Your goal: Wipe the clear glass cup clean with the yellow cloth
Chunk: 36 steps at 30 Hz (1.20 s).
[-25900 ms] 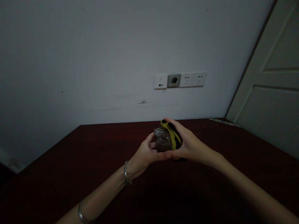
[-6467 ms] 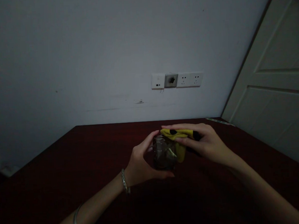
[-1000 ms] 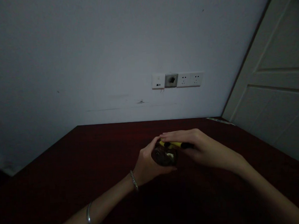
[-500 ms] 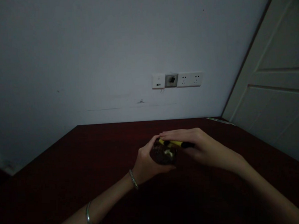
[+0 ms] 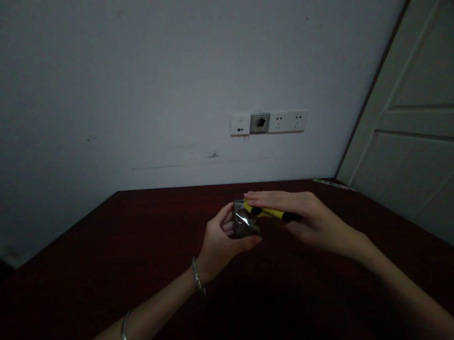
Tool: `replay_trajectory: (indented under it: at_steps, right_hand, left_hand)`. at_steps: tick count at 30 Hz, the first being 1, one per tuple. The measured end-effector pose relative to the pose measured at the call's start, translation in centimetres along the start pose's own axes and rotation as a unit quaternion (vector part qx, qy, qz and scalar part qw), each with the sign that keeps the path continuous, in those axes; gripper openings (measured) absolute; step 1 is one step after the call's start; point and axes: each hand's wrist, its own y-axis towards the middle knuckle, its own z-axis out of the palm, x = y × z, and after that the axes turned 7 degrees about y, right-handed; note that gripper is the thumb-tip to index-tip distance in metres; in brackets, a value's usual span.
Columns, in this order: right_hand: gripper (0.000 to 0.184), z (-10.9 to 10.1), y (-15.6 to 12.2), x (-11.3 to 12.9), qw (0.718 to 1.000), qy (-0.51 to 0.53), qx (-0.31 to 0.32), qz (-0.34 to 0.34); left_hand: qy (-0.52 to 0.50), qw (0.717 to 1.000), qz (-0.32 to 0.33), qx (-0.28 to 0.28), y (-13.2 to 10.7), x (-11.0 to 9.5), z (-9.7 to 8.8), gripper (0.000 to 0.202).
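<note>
My left hand (image 5: pixel 220 239) is closed round a small dark glass jar (image 5: pixel 245 224) held just above the dark red table (image 5: pixel 140 255). A glint shows on the jar's side. My right hand (image 5: pixel 305 217) lies flat over the jar's top, fingers pressed together, pinning a yellow cloth with black spots (image 5: pixel 266 213) against it. Most of the cloth is hidden under my fingers. Two bracelets sit on my left forearm.
A white wall stands behind the table with a row of sockets (image 5: pixel 269 122). A pale panelled door (image 5: pixel 419 139) is at the right. A thin light strip (image 5: pixel 332 184) lies at the table's far right corner. The room is dim.
Both hands have lifted slightly with the jar, which has turned so a flat, shiny side faces me. The cloth stays pressed on top under my right hand.
</note>
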Motion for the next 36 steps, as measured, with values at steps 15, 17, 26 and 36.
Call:
replay_trajectory:
  at_steps: [15,17,26,36]
  right_hand:
    - [0.060,0.4,-0.1,-0.5,1.000,-0.024,-0.001,0.016]
    - [0.052,0.6,-0.1,-0.6,0.999,-0.032,-0.007,0.023]
    - [0.038,1.2,0.4,0.4,0.995,-0.030,0.003,-0.097]
    - [0.035,1.3,0.8,-0.7,0.995,-0.026,-0.083,-0.052]
  left_hand:
    - [-0.001,1.000,-0.009,-0.010,0.0,-0.4,0.1,0.074]
    - [0.003,1.000,-0.017,-0.011,0.0,-0.4,0.2,0.076]
    - [-0.022,1.000,-0.004,0.002,0.2,0.0,0.0,0.074]
    - [0.000,1.000,-0.029,-0.003,-0.4,-0.7,0.1,0.083]
